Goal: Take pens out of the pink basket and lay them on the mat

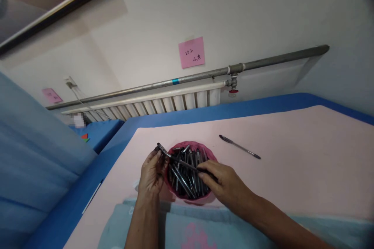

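So your grips are both pinching one dark pen [184, 162] at lower centre, above the pink basket [212, 153] of pens [182, 181]: left hand [150, 175] at its upper-left end, right hand [228, 184] on the barrel. If either pinch slips, it'd probably vanish into that pile. A wide right swing might also roll the loose pen [239, 146] across the worktop [292, 163].

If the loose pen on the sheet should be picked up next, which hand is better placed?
Probably the right hand: it is nearer to the loose pen, while the left hand is at the left edge of the pink basket. It holds another pen, though, so would first have to let go.
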Demonstrator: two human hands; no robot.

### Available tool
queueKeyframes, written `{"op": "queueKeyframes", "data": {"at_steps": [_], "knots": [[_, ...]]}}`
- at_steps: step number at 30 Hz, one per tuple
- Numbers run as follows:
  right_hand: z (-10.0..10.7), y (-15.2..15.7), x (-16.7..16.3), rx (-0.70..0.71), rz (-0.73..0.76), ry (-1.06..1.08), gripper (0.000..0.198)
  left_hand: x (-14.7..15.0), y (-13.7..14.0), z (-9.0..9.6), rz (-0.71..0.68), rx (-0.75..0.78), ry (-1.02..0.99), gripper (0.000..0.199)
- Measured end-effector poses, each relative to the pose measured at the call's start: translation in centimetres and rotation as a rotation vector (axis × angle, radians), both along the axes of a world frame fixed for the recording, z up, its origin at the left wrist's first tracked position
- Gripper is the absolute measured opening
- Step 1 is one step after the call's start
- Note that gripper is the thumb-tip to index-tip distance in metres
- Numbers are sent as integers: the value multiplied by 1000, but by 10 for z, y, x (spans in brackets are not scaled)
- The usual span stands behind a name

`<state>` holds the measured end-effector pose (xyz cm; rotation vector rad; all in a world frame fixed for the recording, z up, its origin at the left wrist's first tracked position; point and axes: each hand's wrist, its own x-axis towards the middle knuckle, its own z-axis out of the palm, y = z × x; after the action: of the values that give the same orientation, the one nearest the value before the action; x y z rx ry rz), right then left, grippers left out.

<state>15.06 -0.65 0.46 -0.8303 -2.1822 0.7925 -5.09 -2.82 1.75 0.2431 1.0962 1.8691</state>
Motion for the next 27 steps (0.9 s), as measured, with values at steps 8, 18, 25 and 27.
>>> {"op": "queueKeyframes", "data": {"at_steps": [8,18,25,27], "knots": [[0,-1,-1,-9,-26,-27,17,2,0,-1,15,6,-8,14],[-2,-4,-1,-35,-91,-66,16,27,0,-9,-111,-12,162,13],[0,14,8,36,-193,-80,17,27,-5,-7,-221,-10,263,25],[-1,32,23,62,-346,-129,19,25,-7,-6,-216,-27,284,28]]}}
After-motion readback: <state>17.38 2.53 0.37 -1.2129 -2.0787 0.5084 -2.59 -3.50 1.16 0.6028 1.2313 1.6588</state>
